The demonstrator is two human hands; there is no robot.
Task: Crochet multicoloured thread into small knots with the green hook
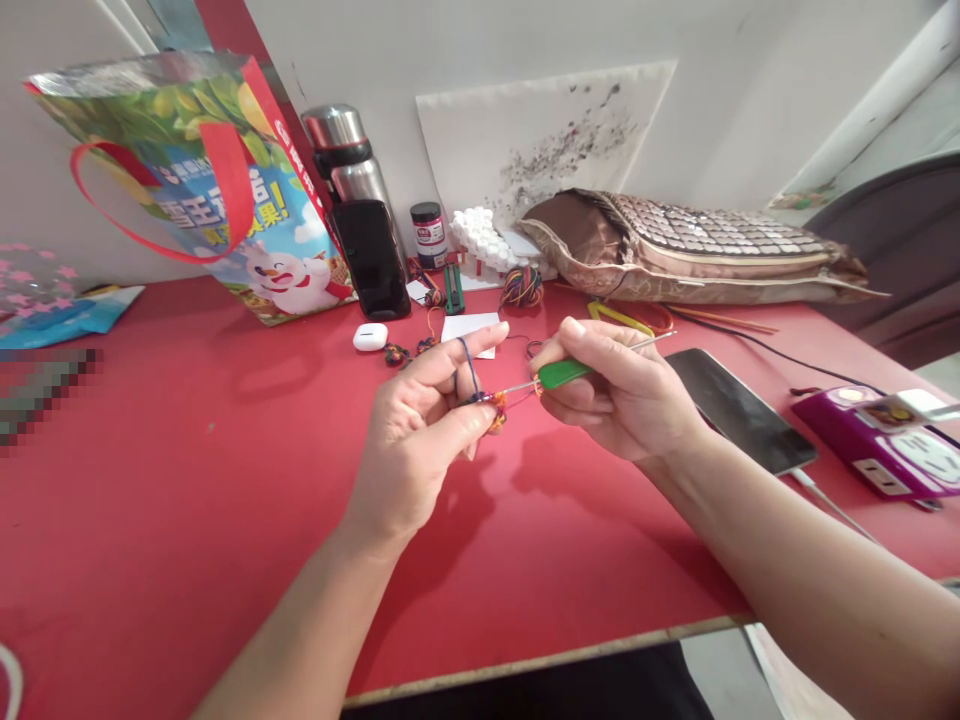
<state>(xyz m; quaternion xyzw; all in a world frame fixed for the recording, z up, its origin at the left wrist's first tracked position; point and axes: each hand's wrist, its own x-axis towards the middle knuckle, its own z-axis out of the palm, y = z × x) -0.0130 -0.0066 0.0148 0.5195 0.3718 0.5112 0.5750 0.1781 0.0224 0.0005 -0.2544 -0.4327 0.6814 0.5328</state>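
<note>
Between thumb and fingers, my left hand (420, 430) pinches a small multicoloured crochet piece (496, 410) in orange, purple and blue. A strand of blue yarn (469, 365) loops over its raised index finger. My right hand (615, 390) is closed on the green handle of a crochet hook (562, 374). The hook's metal shaft reaches left to the crochet piece, touching it; a second metal end sticks out past my right thumb. Both hands are above the red table. Whether the yarn is caught on the hook tip is too small to tell.
Behind my hands lie a multicoloured yarn ball (521, 287), a white earbud case (370, 337) and a green cutter (454, 290). A phone (371, 260) leans on a steel flask (337, 130) beside a printed bag (202, 190). Rightward are another phone (739, 410) and a purple power strip (877, 440).
</note>
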